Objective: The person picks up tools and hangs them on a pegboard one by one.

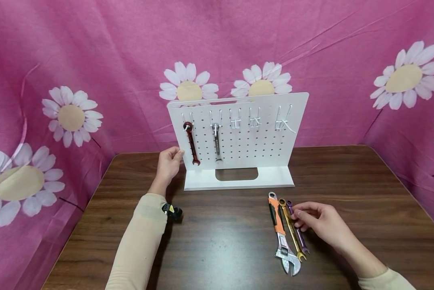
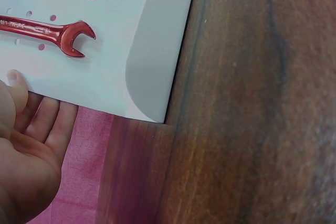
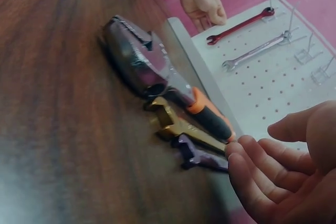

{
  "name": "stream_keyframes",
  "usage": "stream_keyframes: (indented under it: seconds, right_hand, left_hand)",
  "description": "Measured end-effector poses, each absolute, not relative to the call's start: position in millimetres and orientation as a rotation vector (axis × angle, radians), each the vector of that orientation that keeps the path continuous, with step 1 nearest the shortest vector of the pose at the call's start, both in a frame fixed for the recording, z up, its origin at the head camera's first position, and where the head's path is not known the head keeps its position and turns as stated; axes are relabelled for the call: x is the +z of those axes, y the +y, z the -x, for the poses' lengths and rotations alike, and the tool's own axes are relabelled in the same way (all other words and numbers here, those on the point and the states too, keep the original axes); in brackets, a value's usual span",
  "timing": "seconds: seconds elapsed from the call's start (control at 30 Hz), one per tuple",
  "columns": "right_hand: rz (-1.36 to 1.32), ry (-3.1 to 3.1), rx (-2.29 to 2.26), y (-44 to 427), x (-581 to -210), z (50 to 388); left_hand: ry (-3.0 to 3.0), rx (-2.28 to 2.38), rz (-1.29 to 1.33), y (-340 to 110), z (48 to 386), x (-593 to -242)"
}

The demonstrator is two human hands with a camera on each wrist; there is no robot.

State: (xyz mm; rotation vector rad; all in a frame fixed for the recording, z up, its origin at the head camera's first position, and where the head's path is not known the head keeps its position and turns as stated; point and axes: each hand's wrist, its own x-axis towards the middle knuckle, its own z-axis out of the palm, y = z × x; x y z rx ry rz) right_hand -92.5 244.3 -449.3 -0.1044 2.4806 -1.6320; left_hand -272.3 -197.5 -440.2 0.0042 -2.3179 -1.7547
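Observation:
My left hand (image 1: 169,163) grips the left edge of a white pegboard stand (image 1: 246,145), thumb in front and fingers behind. A red combination wrench (image 1: 192,147) and a silver combination wrench (image 1: 217,145) hang on its hooks. On the table lie an orange-handled adjustable wrench (image 1: 277,217), a gold combination wrench (image 1: 291,229) and a purple combination wrench (image 1: 302,241), side by side. My right hand (image 1: 323,223) is beside the purple wrench at its upper part. In the right wrist view its thumb stands apart from its fingers (image 3: 262,182); whether they touch the wrench I cannot tell.
Further hooks (image 1: 254,121) on the right part of the board hold no tools. The stand's base (image 1: 202,181) rests on a dark wooden table (image 1: 217,241). Pink cloth (image 1: 137,48) with white daisies hangs behind and on both sides.

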Motion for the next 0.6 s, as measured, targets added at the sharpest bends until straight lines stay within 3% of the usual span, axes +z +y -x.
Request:
stream_keyframes:
  seconds: [0.6]
  right_hand:
    - [-0.126,2.503,-1.400,242.5,-457.8,90.0]
  left_hand:
    - [-2.328,-1.744,-0.020,-197.5,271.9,-439.9]
